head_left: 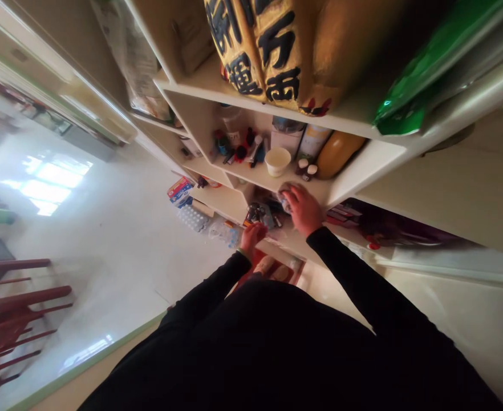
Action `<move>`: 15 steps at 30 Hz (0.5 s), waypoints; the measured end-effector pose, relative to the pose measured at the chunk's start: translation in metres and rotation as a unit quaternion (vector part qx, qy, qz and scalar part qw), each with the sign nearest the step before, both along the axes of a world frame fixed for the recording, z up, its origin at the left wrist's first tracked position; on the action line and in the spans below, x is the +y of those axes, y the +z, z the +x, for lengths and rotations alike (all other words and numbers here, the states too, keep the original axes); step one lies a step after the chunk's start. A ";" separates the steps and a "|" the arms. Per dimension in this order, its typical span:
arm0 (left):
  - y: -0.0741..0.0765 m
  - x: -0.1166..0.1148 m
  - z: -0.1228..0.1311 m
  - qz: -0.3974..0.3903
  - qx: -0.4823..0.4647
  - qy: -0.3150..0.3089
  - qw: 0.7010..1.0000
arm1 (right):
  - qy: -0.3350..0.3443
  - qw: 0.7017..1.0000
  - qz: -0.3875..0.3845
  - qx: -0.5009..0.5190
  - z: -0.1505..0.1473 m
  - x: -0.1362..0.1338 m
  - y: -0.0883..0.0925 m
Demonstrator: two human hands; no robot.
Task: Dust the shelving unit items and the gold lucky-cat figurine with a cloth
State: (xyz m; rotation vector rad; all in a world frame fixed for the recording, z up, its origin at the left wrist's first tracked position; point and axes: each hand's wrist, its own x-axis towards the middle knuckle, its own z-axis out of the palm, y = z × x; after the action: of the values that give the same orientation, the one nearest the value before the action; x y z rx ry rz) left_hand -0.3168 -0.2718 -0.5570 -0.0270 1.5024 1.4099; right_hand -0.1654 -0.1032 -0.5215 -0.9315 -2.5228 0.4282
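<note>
While my right hand (303,210) curls partly closed on a small grey-blue object (284,200) at twelve o'clock, by the edge of a white shelf (251,178), my left hand (254,237), loosely bent beside a dark cluster of small containers (259,216), shows no clear hold, so light, unhurried fingers suit this crowded spot.

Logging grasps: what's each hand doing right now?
Left hand: curled, cannot tell whether it holds anything.
Right hand: closed on a small greyish-blue object.

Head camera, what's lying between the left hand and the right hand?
Head view: small packets, too blurred to identify, lie between the left hand and the right hand.
</note>
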 end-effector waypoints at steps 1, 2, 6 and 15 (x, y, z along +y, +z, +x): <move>-0.005 -0.003 -0.007 -0.016 0.003 0.011 1.000 | -0.004 1.000 0.004 0.007 0.010 -0.003 -0.003; -0.011 -0.006 -0.014 -0.034 0.006 0.021 0.999 | -0.010 1.000 0.004 0.016 0.018 -0.005 -0.006; -0.037 -0.019 -0.032 -0.114 0.010 0.035 0.993 | -0.029 0.998 -0.027 0.052 0.012 -0.002 -0.010; -0.099 -0.010 -0.040 -0.218 0.043 -0.009 0.975 | -0.045 0.957 -0.257 0.125 0.048 -0.049 -0.045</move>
State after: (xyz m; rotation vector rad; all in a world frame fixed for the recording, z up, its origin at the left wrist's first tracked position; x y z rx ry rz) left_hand -0.3569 -0.2818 -0.6558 -0.2243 1.8547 1.0542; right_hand -0.1177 -0.1525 -0.5665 -1.0848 -2.1615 1.1325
